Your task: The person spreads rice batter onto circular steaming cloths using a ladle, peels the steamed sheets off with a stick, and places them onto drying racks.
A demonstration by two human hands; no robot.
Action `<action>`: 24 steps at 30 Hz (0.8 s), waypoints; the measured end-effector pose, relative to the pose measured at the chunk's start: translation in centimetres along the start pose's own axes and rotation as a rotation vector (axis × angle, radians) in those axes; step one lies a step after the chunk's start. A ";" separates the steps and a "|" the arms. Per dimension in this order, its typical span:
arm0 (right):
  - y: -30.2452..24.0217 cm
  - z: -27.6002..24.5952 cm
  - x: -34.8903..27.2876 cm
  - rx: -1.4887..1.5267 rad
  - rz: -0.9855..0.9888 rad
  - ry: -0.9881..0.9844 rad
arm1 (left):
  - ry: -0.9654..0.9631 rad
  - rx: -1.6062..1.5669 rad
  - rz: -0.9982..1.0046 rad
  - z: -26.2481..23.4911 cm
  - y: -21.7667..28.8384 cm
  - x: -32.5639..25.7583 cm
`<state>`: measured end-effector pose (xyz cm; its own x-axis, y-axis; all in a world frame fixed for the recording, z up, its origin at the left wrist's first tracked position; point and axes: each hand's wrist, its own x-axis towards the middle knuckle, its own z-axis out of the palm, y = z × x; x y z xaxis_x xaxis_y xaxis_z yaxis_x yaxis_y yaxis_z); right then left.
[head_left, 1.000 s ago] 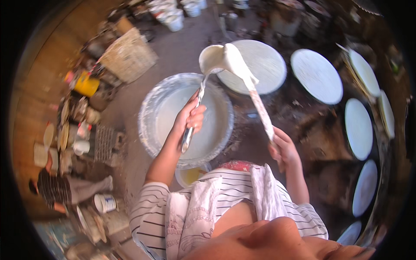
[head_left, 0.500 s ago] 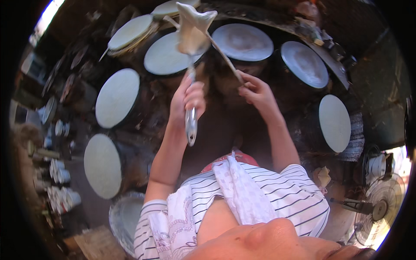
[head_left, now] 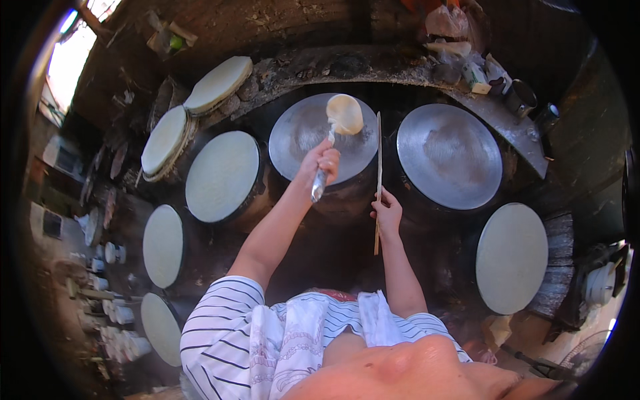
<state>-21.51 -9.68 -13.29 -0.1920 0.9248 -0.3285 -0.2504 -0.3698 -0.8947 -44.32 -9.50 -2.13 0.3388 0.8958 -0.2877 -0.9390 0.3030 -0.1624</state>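
My left hand (head_left: 322, 163) is wrapped round the shiny metal handle of a ladle (head_left: 345, 115). Its rounded, cream-coloured head is over the middle griddle (head_left: 293, 133), whose grey metal surface is bare. Whether the pale colour is batter coating the head or lying in it, I cannot tell. Between the fingers of my right hand (head_left: 388, 213) is a long, thin, flat stick (head_left: 379, 157), pointing away from me. It lies in the gap between the middle griddle and a second bare griddle (head_left: 450, 157) to its right.
Pale round sheets cover griddles at left (head_left: 223, 177), farther left (head_left: 163, 247), lower left (head_left: 160, 329) and right (head_left: 512, 260). Two stacks of pale rounds (head_left: 219, 83) stand at the far left. Cups and packets (head_left: 477, 77) crowd the far-right ledge. A fan (head_left: 590, 350) is at lower right.
The view has shifted and tilted. The ladle and stick, earlier meeting at the ladle's head, are now apart. The stick has swung from slanting left to nearly straight ahead.
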 end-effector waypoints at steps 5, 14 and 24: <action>3.4 2.8 3.1 0.063 -0.035 0.076 | 0.488 1.567 0.490 -2.8 0.0 3.9; 1.9 7.8 7.0 -0.816 -0.638 0.368 | 0.476 2.841 0.942 -2.9 11.9 7.1; -1.4 12.8 7.8 -1.121 -0.715 0.402 | 0.595 2.695 0.814 -2.2 19.8 7.1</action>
<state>-34.83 -3.13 -10.74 -0.0157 0.9135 0.4066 0.7462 0.2813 -0.6033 -60.43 2.13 -9.46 -0.1971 0.9691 0.1482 0.9105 0.1249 0.3943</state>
